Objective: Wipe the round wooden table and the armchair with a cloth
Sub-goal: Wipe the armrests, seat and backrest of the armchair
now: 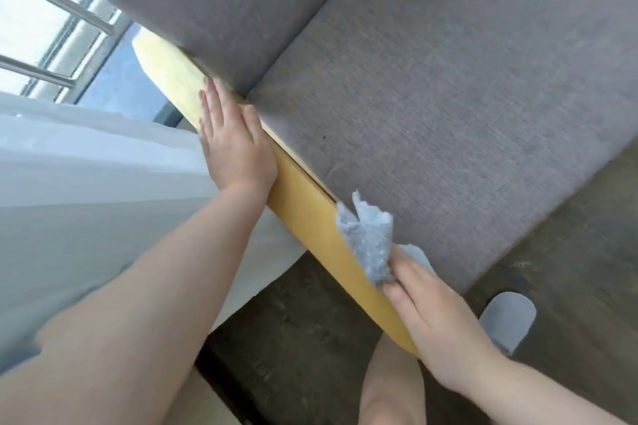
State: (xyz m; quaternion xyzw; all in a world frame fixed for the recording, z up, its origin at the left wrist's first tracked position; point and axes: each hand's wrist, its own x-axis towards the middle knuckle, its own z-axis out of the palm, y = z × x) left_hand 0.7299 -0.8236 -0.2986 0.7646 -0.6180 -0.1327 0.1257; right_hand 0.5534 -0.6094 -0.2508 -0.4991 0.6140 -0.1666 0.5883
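Cloth bunches ahead of right hand on armrest.

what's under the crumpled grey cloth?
The crumpled grey cloth lies on the yellow wooden armrest, held by the right hand. Its far edge overlaps the grey fabric seat cushion. The wood beneath it is hidden.

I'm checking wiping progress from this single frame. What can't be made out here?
Head view only:
- Round wooden table: outside the frame.
- Yellow wooden armrest: its near end hidden under the right hand and crumpled grey cloth.
- Grey fabric armchair: its far side cut off by the edges.
- Window railing: blurred.
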